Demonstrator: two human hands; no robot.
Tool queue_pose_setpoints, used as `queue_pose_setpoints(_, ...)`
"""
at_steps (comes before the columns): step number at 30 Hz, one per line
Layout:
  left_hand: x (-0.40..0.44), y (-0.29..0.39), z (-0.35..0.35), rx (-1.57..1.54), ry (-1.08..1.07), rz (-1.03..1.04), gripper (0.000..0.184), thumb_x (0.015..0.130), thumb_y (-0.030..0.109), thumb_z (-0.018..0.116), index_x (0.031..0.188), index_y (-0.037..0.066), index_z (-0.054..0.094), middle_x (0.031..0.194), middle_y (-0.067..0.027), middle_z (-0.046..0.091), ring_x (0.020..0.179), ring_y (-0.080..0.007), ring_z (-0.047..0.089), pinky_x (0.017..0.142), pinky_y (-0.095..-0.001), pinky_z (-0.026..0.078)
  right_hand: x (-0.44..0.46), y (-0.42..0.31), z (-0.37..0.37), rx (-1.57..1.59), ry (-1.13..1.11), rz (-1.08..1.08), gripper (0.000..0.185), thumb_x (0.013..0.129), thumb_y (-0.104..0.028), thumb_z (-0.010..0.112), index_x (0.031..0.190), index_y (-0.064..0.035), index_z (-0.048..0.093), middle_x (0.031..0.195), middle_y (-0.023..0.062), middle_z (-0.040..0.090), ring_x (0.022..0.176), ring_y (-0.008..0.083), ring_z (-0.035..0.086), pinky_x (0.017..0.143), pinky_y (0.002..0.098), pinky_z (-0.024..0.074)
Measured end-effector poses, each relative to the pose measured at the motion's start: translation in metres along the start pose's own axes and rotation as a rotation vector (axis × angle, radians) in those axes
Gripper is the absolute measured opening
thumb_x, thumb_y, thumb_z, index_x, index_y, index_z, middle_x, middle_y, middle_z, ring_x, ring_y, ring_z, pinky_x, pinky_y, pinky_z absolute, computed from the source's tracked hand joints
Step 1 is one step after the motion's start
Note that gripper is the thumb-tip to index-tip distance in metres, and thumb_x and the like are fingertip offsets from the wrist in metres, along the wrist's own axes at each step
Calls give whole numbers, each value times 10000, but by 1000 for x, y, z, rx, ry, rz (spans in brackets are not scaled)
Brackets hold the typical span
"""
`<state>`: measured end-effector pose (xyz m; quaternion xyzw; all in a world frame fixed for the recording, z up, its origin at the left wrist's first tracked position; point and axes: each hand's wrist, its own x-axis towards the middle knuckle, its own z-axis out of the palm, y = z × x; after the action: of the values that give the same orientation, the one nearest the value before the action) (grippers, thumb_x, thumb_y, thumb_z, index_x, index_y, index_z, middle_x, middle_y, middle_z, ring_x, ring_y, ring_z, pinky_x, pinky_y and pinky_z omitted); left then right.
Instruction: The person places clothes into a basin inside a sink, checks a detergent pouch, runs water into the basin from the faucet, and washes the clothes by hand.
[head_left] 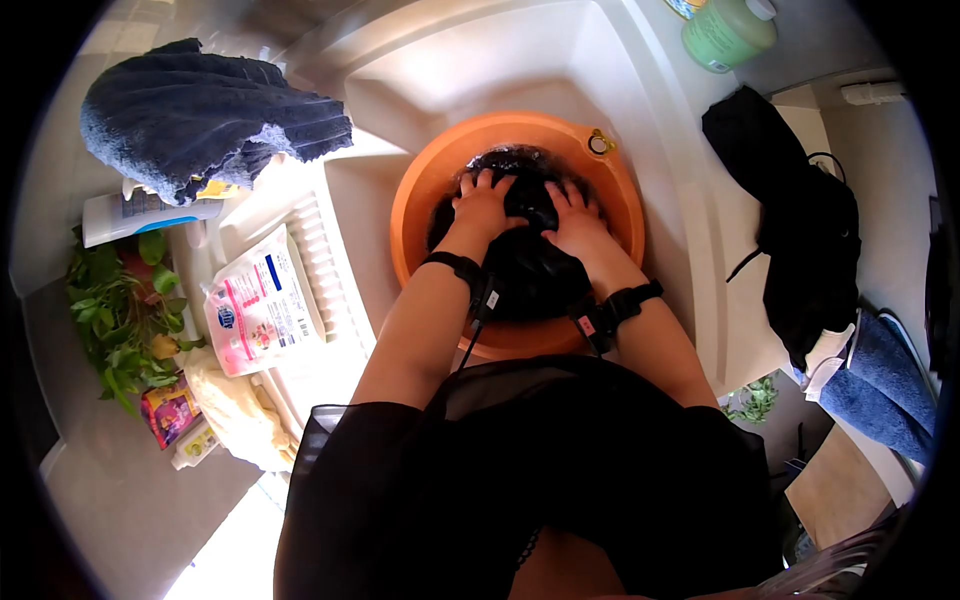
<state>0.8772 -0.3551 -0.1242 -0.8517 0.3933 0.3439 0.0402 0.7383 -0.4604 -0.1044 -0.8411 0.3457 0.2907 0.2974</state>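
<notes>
Fingers [484, 181] splayed on black cloth [527, 272], arms [425, 322] outstretched

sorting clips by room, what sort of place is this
Likely a laundry area: a deep sink, an orange basin holding black cloth, and a pouch that looks like detergent.

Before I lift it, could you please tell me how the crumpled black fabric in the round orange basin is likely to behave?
The crumpled black fabric will probably sag and fold, as its surface lies in soft creases. Wet-looking glints inside the round orange basin hint at soaking, so the fabric may feel heavy for its size and slippery.
</notes>
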Motion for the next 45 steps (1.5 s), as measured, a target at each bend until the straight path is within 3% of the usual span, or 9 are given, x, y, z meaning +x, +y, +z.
queue_pose_setpoints(4, 35, -20, 36, -429, 133, 6, 897, 711, 441, 726, 1428, 157, 269, 1435, -189, 317, 1311, -401, 319, 1028, -453, 361, 44, 22, 45, 612, 311, -111, 834, 811, -419, 667, 1458, -171, 203, 1469, 116, 282, 1298, 322, 347, 1009, 450, 385)
queue_pose_setpoints(8, -9, 16, 24, -1160, 142, 220, 948, 673, 283, 793, 1409, 56, 240, 1349, -242, 399, 1259, -332, 410, 1017, -386, 371, 26, 10, 14, 1964, -429, 84, 702, 891, -617, 417, 1372, -108, 360, 1243, 100, 545, 1109, 223, 543, 947, 361, 440)
queue_pose_setpoints(15, -59, 36, -3, -939, 293, 278, 809, 624, 223, 849, 1269, 68, 388, 1132, -173, 574, 1044, -273, 574, 876, -351, 459, 22, -10, 20, 1785, -172, -67, 563, 945, -554, 350, 1309, -130, 420, 1198, 98, 548, 1071, 197, 555, 926, 336, 443)
queue_pose_setpoints(20, -62, 31, -8, -998, 550, 233, 266, 856, 255, 639, 1002, 36, 597, 943, -189, 643, 888, -330, 629, 795, -361, 484, -1, -33, 2, 1507, -152, -136, 401, 971, -347, 398, 1220, -69, 547, 1144, 56, 581, 988, 171, 554, 850, 292, 438)
queue_pose_setpoints(24, -42, -6, -8, -960, 420, -103, 377, 902, 399, 530, 886, 43, 653, 939, -193, 635, 884, -349, 617, 790, -384, 479, -23, -45, -12, 1296, -318, -184, 356, 938, -314, 465, 1139, -48, 590, 1039, 93, 637, 922, 256, 601, 820, 338, 462)
queue_pose_setpoints(27, -53, -16, -9, -435, 676, 75, 315, 868, 360, 588, 871, 53, 656, 913, -181, 625, 872, -358, 606, 786, -368, 486, -17, -36, -25, 420, -60, -348, 334, 883, -306, 543, 1072, -40, 610, 1040, 181, 628, 955, 335, 596, 804, 384, 475)
queue_pose_setpoints(31, -71, -15, -10, -32, 535, -14, 377, 708, 349, 757, 994, 141, 626, 1314, -99, 438, 1207, -358, 405, 885, -510, 416, -17, -6, -28, 208, 297, -287, 324, 803, -308, 640, 1025, -72, 635, 1187, 186, 553, 1005, 387, 565, 823, 433, 481)
queue_pose_setpoints(36, -64, 1, -14, 61, 198, -4, 1156, 580, 400, 837, 1467, 344, 98, 1545, -55, -45, 1403, -402, -17, 1058, -649, 175, -21, -9, -23, -18, 63, 35, 832, 816, -368, 655, 1459, -228, 145, 1499, 122, 178, 1261, 419, 358, 972, 552, 378)
queue_pose_setpoints(45, -17, 0, -3, 38, -27, 1, 962, 645, 269, 783, 1441, 339, 249, 1549, -8, 9, 1391, -404, 59, 1048, -584, 279, -12, -11, -9, -7, -108, 128, 966, 797, -349, 681, 1480, -227, 9, 1504, 141, 158, 1315, 378, 302, 975, 582, 364)
